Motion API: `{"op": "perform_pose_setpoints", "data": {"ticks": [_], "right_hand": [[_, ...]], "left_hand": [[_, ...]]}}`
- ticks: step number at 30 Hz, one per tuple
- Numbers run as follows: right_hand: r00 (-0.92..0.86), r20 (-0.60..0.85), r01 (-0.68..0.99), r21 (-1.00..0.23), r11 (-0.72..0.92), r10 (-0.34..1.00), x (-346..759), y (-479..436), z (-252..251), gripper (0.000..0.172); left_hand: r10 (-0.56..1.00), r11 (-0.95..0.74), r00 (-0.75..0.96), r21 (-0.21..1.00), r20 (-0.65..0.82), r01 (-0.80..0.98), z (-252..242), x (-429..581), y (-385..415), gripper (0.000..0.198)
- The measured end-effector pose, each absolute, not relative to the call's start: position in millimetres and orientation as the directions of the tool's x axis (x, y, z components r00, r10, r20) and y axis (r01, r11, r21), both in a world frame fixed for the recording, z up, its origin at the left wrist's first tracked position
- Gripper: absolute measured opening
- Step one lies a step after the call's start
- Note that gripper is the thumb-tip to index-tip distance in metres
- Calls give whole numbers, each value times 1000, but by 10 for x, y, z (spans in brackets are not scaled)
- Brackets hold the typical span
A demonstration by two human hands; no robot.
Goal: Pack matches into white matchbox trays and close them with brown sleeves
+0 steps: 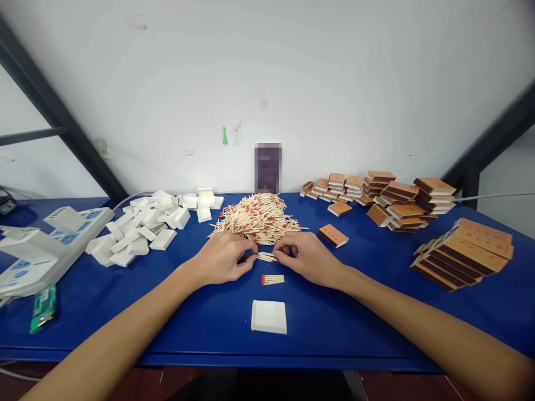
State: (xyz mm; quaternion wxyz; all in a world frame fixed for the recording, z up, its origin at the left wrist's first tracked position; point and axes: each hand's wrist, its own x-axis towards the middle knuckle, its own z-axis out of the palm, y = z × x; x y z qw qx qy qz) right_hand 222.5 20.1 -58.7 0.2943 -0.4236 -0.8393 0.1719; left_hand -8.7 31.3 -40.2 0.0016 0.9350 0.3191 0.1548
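Observation:
A small bunch of matches [266, 257] lies between my hands in front of a big heap of red-tipped matches [259, 214]. My left hand [223, 256] has its thumb and forefinger closed at the bunch's left end. At the right end, my right hand [305, 257] pinches with curled fingers. Nearer to me, a neat row of several matches [273, 279] lies flat, red heads to the left. Below that sits a white matchbox tray [269, 317] with its open side up and bare inside.
White trays [154, 217] are piled at the left beside a power strip [62, 250] and a green lighter [43, 308]. Matchboxes [401, 203] stand stacked at the right, with a single matchbox [333, 235] near my right hand. A wall rises behind the blue table [200, 334].

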Motion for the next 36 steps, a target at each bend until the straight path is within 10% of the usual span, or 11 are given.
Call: {"op": "perform_pose_setpoints", "data": {"ticks": [36], "right_hand": [[-744, 243, 529, -356, 770, 623, 2355, 203, -568, 35]], "left_hand": [[576, -816, 797, 184, 184, 547, -360, -113, 323, 14]]}}
